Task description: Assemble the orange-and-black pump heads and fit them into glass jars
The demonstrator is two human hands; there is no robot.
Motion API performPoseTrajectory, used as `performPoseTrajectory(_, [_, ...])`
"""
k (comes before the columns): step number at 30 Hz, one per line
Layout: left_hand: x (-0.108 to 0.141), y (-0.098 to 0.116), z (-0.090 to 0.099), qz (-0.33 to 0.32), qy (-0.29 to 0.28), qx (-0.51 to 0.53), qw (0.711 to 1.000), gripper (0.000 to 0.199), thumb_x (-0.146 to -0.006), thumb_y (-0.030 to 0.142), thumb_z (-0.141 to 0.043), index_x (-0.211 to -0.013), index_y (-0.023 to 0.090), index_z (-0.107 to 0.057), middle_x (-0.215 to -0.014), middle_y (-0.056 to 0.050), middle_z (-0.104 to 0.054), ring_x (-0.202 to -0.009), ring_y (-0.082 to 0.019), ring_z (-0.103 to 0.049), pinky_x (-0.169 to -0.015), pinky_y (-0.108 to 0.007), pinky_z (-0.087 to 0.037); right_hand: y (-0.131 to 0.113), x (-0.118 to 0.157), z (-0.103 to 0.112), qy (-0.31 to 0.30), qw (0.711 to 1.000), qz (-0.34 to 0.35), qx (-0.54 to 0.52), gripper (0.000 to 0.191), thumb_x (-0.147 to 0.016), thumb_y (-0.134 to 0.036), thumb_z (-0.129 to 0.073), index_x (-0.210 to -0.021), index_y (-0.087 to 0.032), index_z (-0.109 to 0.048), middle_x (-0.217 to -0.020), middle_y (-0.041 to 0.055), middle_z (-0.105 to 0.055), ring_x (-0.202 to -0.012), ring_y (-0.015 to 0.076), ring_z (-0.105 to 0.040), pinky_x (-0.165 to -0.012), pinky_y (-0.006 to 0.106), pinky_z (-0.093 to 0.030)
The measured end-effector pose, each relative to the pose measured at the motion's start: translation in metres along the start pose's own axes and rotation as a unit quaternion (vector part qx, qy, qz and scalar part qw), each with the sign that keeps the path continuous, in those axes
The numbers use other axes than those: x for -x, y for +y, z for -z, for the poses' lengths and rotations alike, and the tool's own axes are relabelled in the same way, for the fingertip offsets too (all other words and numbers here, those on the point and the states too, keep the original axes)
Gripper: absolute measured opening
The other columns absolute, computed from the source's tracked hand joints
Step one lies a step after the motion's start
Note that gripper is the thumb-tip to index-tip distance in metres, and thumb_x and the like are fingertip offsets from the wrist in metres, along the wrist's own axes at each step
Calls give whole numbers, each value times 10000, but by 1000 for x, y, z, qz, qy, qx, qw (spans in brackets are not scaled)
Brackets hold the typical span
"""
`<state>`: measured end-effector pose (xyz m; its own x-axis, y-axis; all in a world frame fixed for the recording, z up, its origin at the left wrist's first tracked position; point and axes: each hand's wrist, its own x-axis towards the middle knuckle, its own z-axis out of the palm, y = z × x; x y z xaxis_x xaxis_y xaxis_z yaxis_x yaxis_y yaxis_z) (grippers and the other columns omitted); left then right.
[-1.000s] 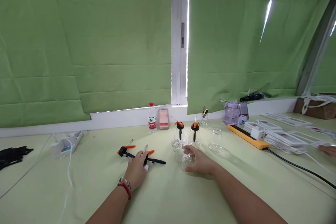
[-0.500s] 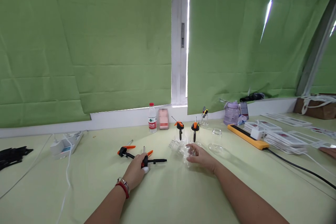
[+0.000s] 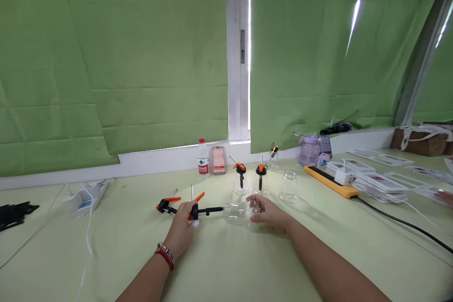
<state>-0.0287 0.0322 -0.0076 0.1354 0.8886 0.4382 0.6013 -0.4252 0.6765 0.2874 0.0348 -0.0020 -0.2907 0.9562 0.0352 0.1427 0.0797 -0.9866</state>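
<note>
My left hand (image 3: 183, 226) is closed around a black pump head with an orange trigger (image 3: 195, 211), its black stem pointing right. My right hand (image 3: 271, 214) grips the base end of a clear bottle (image 3: 235, 213) lying on its side above the table. The bottle's mouth faces left and meets the stem's tip; whether the tip is inside I cannot tell. Left of my left hand lies another black and orange pump head (image 3: 164, 205). Beyond my hands stand two clear bottles (image 3: 241, 190) with black and orange heads fitted.
A red-capped water bottle (image 3: 203, 160) and a pink box (image 3: 218, 160) stand near the wall. A clear glass piece (image 3: 289, 197) lies right of the bottles. Farther right are a yellow power strip (image 3: 331, 183), a purple jug (image 3: 309, 151) and stacked white frames (image 3: 380, 187). White cables run at left.
The clear bottle has turned so its mouth faces the pump head, and the stem's tip now meets it. My left hand has raised the pump head slightly.
</note>
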Motion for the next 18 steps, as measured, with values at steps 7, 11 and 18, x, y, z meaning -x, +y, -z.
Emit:
performPoseTrajectory(7, [7, 14, -5, -34, -62, 36, 997, 431, -704, 151, -514, -1130, 221, -527, -1067, -75, -523, -936, -208, -527, -876, -373, -431, 3, -1, -14, -42, 999, 13, -8, 617, -546, -226, -767, -1110, -224, -517, -981, 15, -479, -762, 117, -482, -694, 265, -429])
performPoseTrajectory(11, [10, 21, -6, -25, -86, 56, 994, 443, -694, 154, -531, -1132, 225, -536, -1045, -71, -524, -918, -207, -526, -859, -367, -440, 5, -2, -18, -58, 998, 17, -17, 645, -531, -233, -780, -1119, -224, -517, -983, 14, -487, -753, 117, -489, -687, 266, -437])
performPoseTrajectory(18, [13, 29, -12, -12, -99, 95, 990, 473, -628, 122, -574, -1088, 233, -588, -1042, -64, -549, -942, -210, -522, -865, -336, -439, 5, -1, -26, -65, 998, 20, -18, 668, -524, -238, -778, -1135, -237, -509, -986, 14, -499, -764, 124, -515, -700, 276, -459])
